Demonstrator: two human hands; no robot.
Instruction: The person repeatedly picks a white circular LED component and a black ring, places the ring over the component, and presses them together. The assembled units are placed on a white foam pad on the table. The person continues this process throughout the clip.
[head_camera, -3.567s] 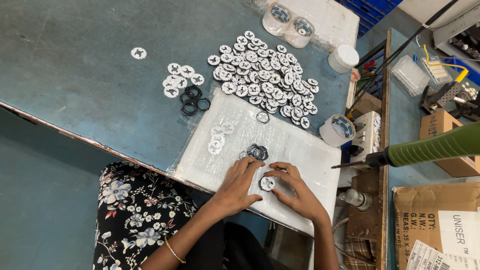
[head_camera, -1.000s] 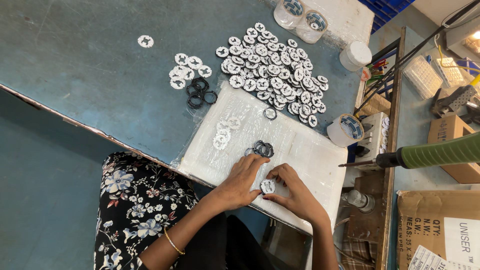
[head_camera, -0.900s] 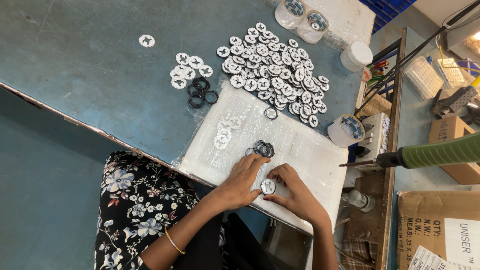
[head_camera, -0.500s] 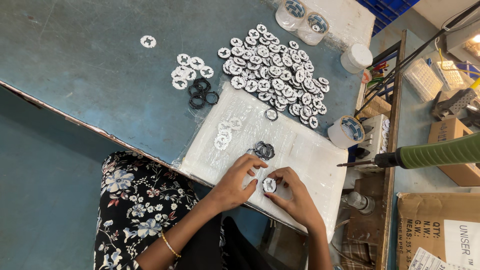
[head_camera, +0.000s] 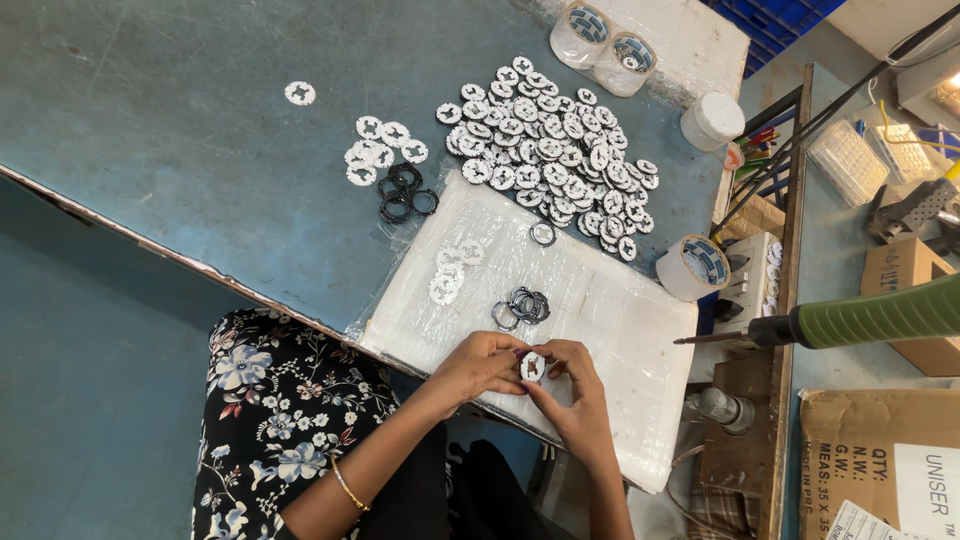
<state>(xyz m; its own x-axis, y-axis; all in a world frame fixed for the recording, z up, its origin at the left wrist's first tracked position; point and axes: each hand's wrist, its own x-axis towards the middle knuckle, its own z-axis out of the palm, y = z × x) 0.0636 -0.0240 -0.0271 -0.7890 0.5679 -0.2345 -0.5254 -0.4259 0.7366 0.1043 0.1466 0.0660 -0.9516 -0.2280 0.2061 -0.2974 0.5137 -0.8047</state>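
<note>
Both hands (head_camera: 530, 375) stay pinching round white disc (head_camera: 532, 366) (flat, notched).

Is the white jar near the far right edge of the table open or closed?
Closed. The white jar stands upright beside the pile of white discs with its white lid on; no opening shows.

Brown labelled carton (head_camera: 880, 460) lower right; smaller carton (head_camera: 915, 300) above.
</note>
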